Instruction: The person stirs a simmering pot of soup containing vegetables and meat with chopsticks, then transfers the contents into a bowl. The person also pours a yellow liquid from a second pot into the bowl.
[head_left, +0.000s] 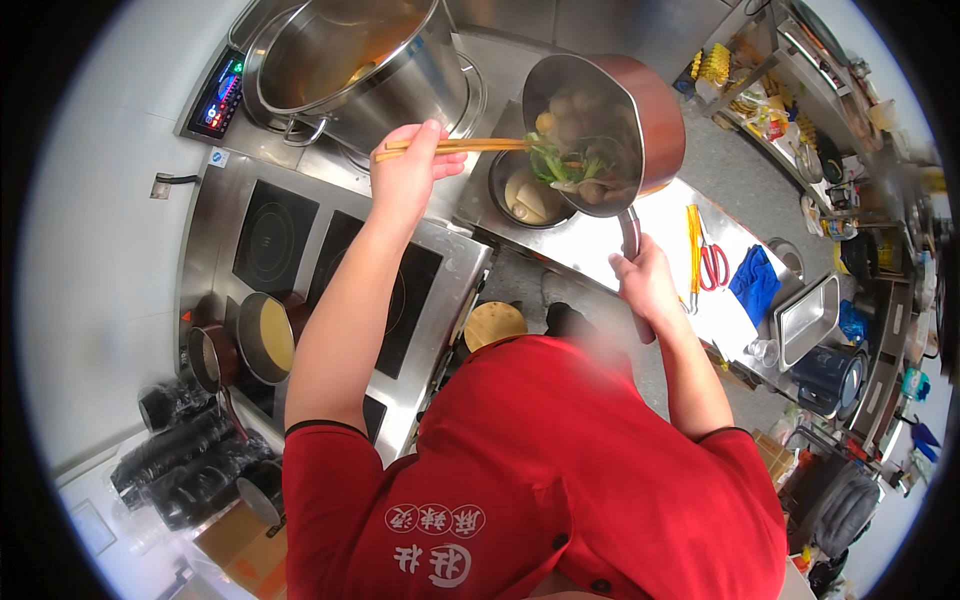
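Note:
My left hand (409, 169) grips a pair of wooden chopsticks (487, 145), whose tips reach into the mouth of a tilted saucepan. My right hand (645, 281) holds this brown saucepan (664, 124) by its handle (630, 234), mouth turned left. Leafy greens (559, 165) lie at the pot's lower lip beside the chopstick tips. Farther inside are round pieces that look like balls or mushrooms, partly dimmed by steam or shadow. Under the lip stands a dark bowl (499, 196) holding pale pieces of food (529, 199) in liquid; the pot hides part of it.
A large steel stockpot (420, 90) stands behind my left hand, near a lit control panel (217, 94). Black cooktop plates (275, 236) and a pan of yellowish liquid (276, 337) are at left. Right of the pot lie red-handled scissors (712, 262), a blue cloth (754, 281) and a steel tray (808, 319).

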